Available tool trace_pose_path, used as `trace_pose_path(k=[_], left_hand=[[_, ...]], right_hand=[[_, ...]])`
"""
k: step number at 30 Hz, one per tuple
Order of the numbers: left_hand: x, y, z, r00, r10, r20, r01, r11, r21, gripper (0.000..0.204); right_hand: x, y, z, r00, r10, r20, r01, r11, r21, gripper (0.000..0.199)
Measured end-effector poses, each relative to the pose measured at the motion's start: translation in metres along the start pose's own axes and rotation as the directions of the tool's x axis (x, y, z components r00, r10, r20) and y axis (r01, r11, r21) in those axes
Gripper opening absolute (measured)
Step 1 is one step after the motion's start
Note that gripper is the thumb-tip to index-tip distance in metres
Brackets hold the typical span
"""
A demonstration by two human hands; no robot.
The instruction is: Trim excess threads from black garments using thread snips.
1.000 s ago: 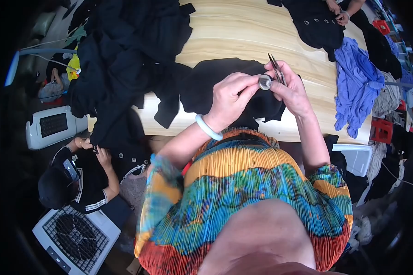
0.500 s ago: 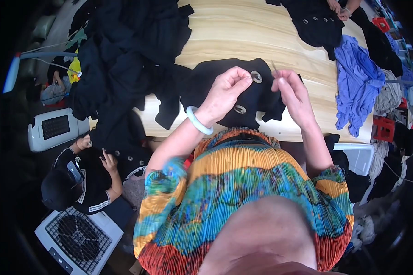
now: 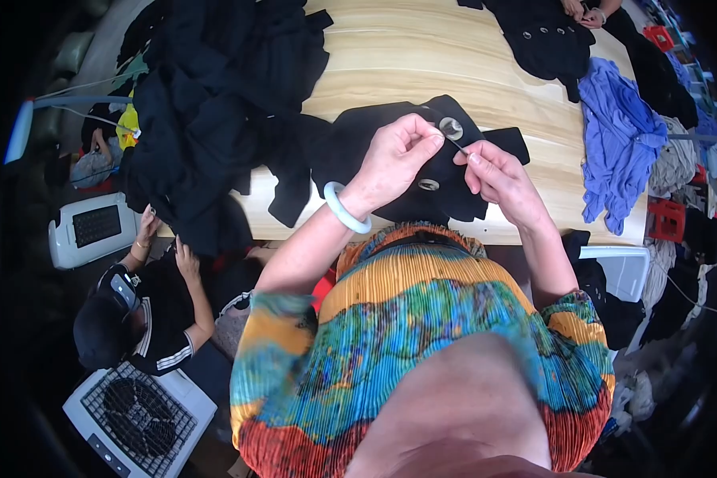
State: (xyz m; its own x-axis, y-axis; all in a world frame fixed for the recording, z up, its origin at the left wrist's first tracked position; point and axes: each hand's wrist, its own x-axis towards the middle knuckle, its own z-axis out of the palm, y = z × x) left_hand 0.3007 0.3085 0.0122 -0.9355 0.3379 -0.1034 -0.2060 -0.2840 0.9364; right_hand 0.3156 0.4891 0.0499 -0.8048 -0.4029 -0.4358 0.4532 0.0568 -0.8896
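A black garment [image 3: 358, 131] lies on the table's near side, with a large round button [image 3: 452, 128] on it and a second button [image 3: 429, 185] lower down. My left hand [image 3: 398, 159] is closed in a pinch of thumb and forefinger on the cloth right beside the upper button. Between the thumb and forefinger of my right hand [image 3: 498, 179] is a thin dark needle [image 3: 458, 147]. It slants up to the left, its tip close to my left fingertips and the button. Any thread is too fine to make out.
Piled black garments [image 3: 223, 72] cover the left of the wooden table [image 3: 390, 56]. A blue-purple garment [image 3: 621, 143] hangs over its right edge. A co-worker's hands [image 3: 585, 14] are on another buttoned black garment [image 3: 546, 40]. At lower left sits a person in a black cap [image 3: 103, 334], beside a fan unit [image 3: 139, 418].
My right hand has turned and come left and slightly down, bringing the needle from upright to the button. The cloth and buttons shifted a little right. My left hand stays nearly in place.
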Motion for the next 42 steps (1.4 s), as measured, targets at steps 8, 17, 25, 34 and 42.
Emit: trace_pose_path(k=[8, 17, 25, 34, 42], left_hand=[[-0.004, -0.009, 0.001, 0.996, 0.081, 0.043, -0.086, 0.984, 0.158, 0.003], [0.0, 0.007, -0.01, 1.0, 0.014, 0.016, -0.013, 0.998, -0.055, 0.005], [0.007, 0.015, -0.007, 0.993, -0.113, -0.029, 0.099, 0.947, -0.305, 0.012], [-0.017, -0.004, -0.012, 0.991, -0.086, 0.104, 0.121, 0.908, -0.401, 0.027], [-0.02, 0.01, -0.011, 0.991, -0.098, 0.088, 0.129, 0.862, -0.49, 0.034]], right_hand=[[0.007, 0.002, 0.001, 1.0, -0.015, -0.019, 0.015, 1.0, 0.007, 0.021], [0.009, 0.004, 0.009, 0.914, -0.322, -0.248, 0.34, 0.94, 0.031, 0.027], [0.026, -0.001, 0.011, 0.92, -0.198, -0.338, 0.29, 0.924, 0.249, 0.03], [0.035, 0.005, -0.006, 0.911, -0.122, -0.394, 0.292, 0.865, 0.407, 0.018], [0.029, 0.002, 0.001, 0.92, -0.152, -0.362, 0.261, 0.926, 0.274, 0.032]])
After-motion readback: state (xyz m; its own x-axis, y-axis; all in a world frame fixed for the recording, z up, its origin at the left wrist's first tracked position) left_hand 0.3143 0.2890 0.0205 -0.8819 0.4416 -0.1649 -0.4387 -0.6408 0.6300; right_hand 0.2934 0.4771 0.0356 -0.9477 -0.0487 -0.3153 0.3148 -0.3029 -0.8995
